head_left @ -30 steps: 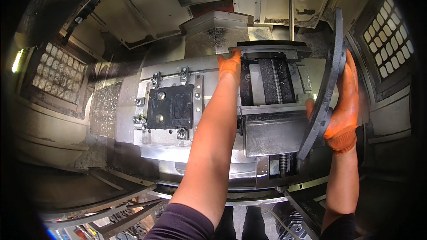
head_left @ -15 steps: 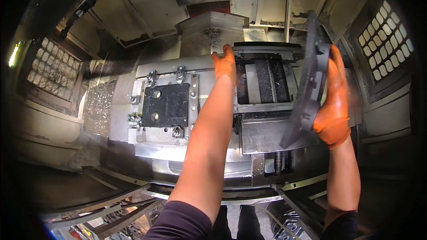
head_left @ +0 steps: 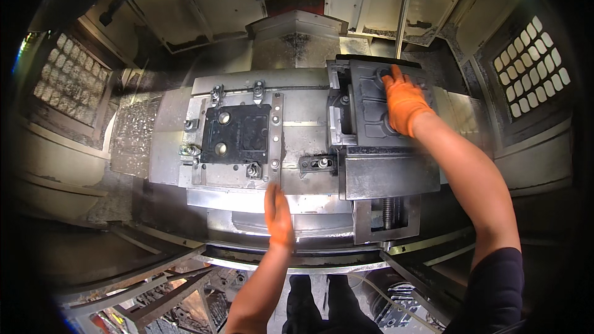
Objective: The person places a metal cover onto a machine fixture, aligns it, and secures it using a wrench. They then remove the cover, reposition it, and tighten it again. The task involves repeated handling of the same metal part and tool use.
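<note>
A dark grey cast metal plate (head_left: 371,108) with raised contours lies across the machine vise (head_left: 390,173) on the right. My right hand (head_left: 406,100), in an orange glove, rests on top of the plate with its fingers stretched out and apart. My left hand (head_left: 279,218), gloved in orange too, hangs over the front edge of the machine table (head_left: 303,102). Its fingers are extended and it holds nothing. To the left, a black plate (head_left: 238,133) with two round holes sits on a fixture, ringed by several small clamps (head_left: 258,91).
Metal walls enclose the machine, with grid windows (head_left: 532,65) at both sides. A drilled metal strip (head_left: 276,130) runs beside the black plate. A bolted clamp block (head_left: 318,163) sits left of the vise. The vise screw (head_left: 388,213) shows below its jaw.
The grey plate, held upright in my right hand before, now lies flat on the vise. My right hand has shifted onto its top. My left hand has drawn back from the vise toward me.
</note>
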The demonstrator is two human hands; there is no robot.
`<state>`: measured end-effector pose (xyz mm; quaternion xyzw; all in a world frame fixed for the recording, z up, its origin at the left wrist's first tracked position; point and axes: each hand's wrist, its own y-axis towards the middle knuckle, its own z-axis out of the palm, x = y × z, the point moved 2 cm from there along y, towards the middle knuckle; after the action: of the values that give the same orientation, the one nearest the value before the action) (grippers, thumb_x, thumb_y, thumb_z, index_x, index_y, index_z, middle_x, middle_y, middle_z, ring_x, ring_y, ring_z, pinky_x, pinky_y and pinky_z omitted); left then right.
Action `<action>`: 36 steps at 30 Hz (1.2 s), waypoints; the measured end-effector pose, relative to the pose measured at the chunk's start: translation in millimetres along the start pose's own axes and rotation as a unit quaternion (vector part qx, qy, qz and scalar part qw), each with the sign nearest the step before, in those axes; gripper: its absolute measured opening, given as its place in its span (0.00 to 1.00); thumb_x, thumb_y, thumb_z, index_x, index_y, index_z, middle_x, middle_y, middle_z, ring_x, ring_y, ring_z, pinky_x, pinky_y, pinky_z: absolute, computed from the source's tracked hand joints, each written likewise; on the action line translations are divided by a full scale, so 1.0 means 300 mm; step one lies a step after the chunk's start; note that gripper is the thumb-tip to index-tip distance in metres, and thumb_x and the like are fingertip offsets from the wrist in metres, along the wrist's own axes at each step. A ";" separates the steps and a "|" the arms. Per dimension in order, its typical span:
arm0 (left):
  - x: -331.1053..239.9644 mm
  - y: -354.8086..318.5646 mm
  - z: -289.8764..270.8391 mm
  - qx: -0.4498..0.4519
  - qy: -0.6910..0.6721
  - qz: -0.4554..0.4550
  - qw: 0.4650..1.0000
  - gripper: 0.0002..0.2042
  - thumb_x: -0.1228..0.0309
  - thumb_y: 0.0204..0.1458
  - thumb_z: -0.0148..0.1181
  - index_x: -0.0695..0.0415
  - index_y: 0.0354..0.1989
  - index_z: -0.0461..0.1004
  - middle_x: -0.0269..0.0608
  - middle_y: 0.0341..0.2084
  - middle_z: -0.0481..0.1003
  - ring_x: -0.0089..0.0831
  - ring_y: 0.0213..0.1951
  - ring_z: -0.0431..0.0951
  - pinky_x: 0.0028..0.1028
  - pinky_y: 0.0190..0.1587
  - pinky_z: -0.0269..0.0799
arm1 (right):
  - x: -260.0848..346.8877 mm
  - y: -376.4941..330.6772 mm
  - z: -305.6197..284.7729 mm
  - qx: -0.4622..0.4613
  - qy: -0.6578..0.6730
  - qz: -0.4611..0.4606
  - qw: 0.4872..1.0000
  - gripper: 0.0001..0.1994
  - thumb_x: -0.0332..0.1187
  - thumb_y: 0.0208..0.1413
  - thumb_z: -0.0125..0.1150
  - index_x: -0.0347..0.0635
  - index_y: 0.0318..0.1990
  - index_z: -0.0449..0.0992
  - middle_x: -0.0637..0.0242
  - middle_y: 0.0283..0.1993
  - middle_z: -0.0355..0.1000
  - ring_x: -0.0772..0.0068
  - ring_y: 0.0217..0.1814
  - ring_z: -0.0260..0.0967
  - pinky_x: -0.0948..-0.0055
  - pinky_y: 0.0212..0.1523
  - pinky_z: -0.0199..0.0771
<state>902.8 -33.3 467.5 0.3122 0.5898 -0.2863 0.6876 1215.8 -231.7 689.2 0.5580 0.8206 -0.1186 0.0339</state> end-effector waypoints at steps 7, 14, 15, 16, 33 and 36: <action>0.103 -0.606 -0.469 -0.057 0.045 -0.255 0.964 0.23 0.72 0.69 0.52 0.63 0.71 0.59 0.46 0.65 0.67 0.34 0.66 0.68 0.30 0.68 0.63 | 0.099 0.099 0.037 0.049 -0.008 0.027 0.998 0.43 0.26 0.42 0.74 0.42 0.70 0.62 0.51 0.81 0.44 0.44 0.74 0.58 0.50 0.67 0.69; 0.055 -0.724 -0.611 -0.098 0.143 -0.278 0.945 0.22 0.69 0.69 0.52 0.63 0.68 0.63 0.43 0.60 0.72 0.32 0.63 0.71 0.30 0.67 0.63 | 0.134 0.129 0.091 0.058 -0.033 0.015 0.998 0.43 0.25 0.43 0.73 0.40 0.71 0.60 0.50 0.81 0.43 0.44 0.74 0.58 0.50 0.65 0.70; 0.029 -0.706 -0.612 -0.088 0.189 -0.269 0.940 0.22 0.69 0.68 0.53 0.63 0.68 0.64 0.43 0.59 0.73 0.31 0.62 0.71 0.30 0.67 0.64 | 0.126 0.133 0.105 0.056 -0.039 0.014 0.998 0.44 0.25 0.42 0.72 0.41 0.71 0.60 0.50 0.81 0.43 0.44 0.74 0.58 0.50 0.65 0.70; -0.054 -0.646 -0.573 -0.098 0.235 -0.282 0.925 0.22 0.70 0.67 0.53 0.63 0.67 0.65 0.41 0.57 0.75 0.30 0.60 0.73 0.29 0.66 0.64 | 0.121 0.141 0.126 0.050 -0.037 0.010 0.998 0.44 0.25 0.42 0.73 0.41 0.71 0.61 0.50 0.81 0.43 0.44 0.74 0.58 0.50 0.65 0.70; -0.029 -0.290 -0.308 0.051 0.123 -0.147 0.980 0.21 0.72 0.70 0.50 0.67 0.68 0.63 0.50 0.64 0.70 0.37 0.65 0.69 0.32 0.67 0.64 | 0.121 0.210 0.185 0.045 0.010 -0.009 0.999 0.43 0.25 0.39 0.74 0.42 0.68 0.61 0.51 0.78 0.47 0.44 0.74 0.58 0.50 0.68 0.68; -0.064 0.042 0.028 0.109 0.129 -0.056 0.984 0.23 0.72 0.67 0.55 0.65 0.68 0.64 0.53 0.64 0.69 0.40 0.66 0.69 0.35 0.68 0.63 | 0.097 0.190 0.157 0.041 0.030 -0.031 0.998 0.45 0.29 0.42 0.73 0.42 0.72 0.58 0.50 0.80 0.45 0.42 0.76 0.55 0.53 0.72 0.64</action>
<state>915.1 -31.0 488.8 0.3854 0.6554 -0.3445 0.5506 1254.0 -196.4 629.2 0.5362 0.8328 -0.1362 -0.0169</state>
